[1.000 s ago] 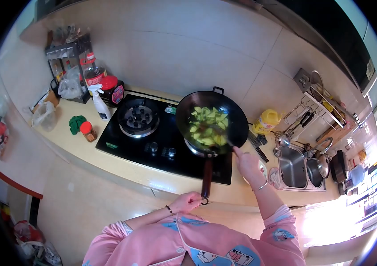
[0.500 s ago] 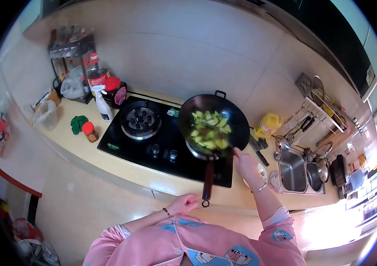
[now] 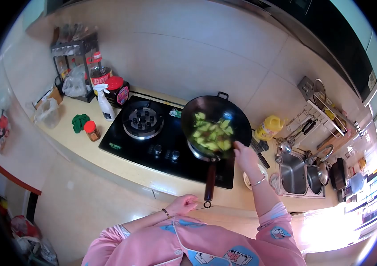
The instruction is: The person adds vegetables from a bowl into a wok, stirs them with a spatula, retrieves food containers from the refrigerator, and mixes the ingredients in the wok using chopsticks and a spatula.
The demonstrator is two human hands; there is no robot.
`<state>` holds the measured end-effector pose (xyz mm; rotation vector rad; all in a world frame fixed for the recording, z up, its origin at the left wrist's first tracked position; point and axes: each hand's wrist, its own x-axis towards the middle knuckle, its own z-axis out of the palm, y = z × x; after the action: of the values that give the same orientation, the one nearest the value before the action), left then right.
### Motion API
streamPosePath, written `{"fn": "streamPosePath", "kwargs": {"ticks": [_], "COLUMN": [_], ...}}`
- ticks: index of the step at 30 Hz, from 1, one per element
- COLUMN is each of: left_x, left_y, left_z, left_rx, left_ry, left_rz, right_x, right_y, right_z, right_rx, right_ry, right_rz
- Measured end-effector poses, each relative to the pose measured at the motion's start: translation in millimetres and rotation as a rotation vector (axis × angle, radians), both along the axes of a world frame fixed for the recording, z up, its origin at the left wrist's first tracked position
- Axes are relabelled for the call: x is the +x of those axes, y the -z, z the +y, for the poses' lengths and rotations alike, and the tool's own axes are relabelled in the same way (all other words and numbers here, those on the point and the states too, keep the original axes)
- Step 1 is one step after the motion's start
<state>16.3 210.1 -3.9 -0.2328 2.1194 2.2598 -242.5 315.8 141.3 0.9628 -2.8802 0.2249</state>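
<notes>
Right hand: we have the right hand (image 3: 245, 156) at the wok's near right rim, its fingers (image 3: 238, 148) curled inward; whatever they may be clamped on is hidden or blurred, so we cannot tell.
Left hand: our left hand (image 3: 184, 205) hangs in front of the bench (image 3: 66, 133), fingers loosely bent and a little apart, with nothing seen in them.
Wok: the wok (image 3: 238, 116) sits on the burner, its bowl beyond and leftward of the right fingers.
Green pieces: the green pieces (image 3: 213, 133) lie in the bowl, just left of the right fingers.
Wok handle: the wok handle (image 3: 210, 177) points toward us, its end just right of the left fingers, apart from them.
Knife: the knife (image 3: 263, 159) lies on the bench, right of the right fingers.
Stirring: we judge the step in hand is turning the pieces over.
Next stroke: we think it calls for a low sweep leftward from the right fingers; the left could steady the handle.
</notes>
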Motion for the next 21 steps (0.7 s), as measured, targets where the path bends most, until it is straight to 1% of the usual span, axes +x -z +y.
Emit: {"fn": "streamPosePath", "kwargs": {"ticks": [1, 2, 3, 5, 6, 7, 8, 9, 10, 14, 16, 17, 21], "left_x": [1, 2, 2, 0, -1, -2, -3, -3, -4, -3, -5, -5, -4], "left_y": [-1, -2, -4, -10, -10, -7, -4, -1, 3, -3, -2, -1, -3], "left_z": [0, 0, 2, 1, 1, 0, 1, 1, 1, 2, 6, 7, 7], "left_rx": [-0.007, -0.016, -0.016, -0.006, -0.010, -0.015, -0.017, -0.016, -0.010, -0.038, -0.028, -0.017, -0.050], "left_ry": [-0.008, -0.012, -0.008, -0.001, 0.000, 0.008, 0.017, 0.017, 0.019, 0.063, 0.062, 0.058, 0.062], "left_rz": [-0.021, -0.045, -0.045, -0.032, -0.029, -0.032, -0.036, -0.034, -0.043, -0.071, -0.063, -0.054, -0.066], "right_x": [-2, -5, -7, -13, -14, -21, -34, -35, -36, -30, -27, -24, -19], "right_y": [-3, -7, -6, -4, -4, 5, 21, 25, 29, 26, 18, 15, 15], "right_z": [6, 7, 8, 7, 8, 15, 24, 28, 31, 16, -7, -15, -20], "right_rx": [-0.103, -0.156, -0.156, -0.183, -0.208, -0.211, -0.295, -0.377, -0.413, -0.332, -0.316, -0.318, -0.228], "right_ry": [-0.006, 0.049, 0.053, 0.216, 0.222, 0.221, 0.115, 0.008, 0.011, 0.012, 0.095, 0.097, 0.015], "right_rz": [-0.028, -0.049, -0.050, -0.043, -0.057, -0.055, -0.104, -0.153, -0.215, -0.127, -0.117, -0.118, -0.129]}}
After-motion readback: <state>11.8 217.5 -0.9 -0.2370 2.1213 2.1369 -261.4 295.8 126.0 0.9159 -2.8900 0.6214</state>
